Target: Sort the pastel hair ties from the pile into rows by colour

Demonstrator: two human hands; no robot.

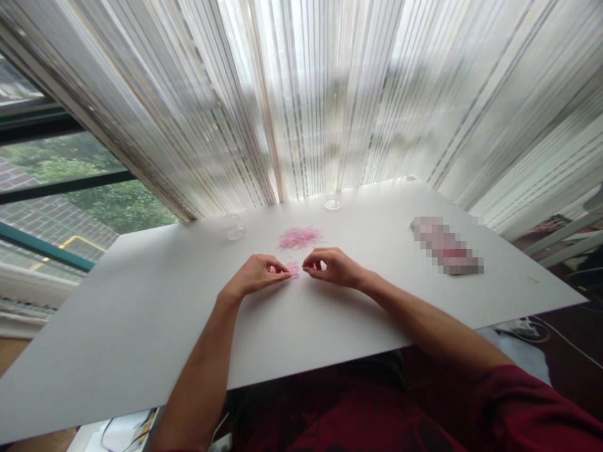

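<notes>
Both hands rest over the white table with a small patch of pink strips (pixel 294 269) between them. My left hand (pixel 258 274) has thumb and fingers pinched together at the left edge of that patch. Whatever lies in the pinch is too small to make out. On the other side, my right hand (pixel 332 267) is also curled into a pinch, its fingertips just right of the strips. I cannot see what its fingertips hold. Just beyond the hands lies a loose heap of thin pink and multicoloured pieces (pixel 299 238).
Clear round containers (pixel 234 227) stand at the back left of the white table (pixel 188 326). A clear shallow dish (pixel 332 204) sits near the back edge. To the right lies a blurred-out flat object (pixel 447 246). Striped curtains (pixel 320 100) hang behind the table.
</notes>
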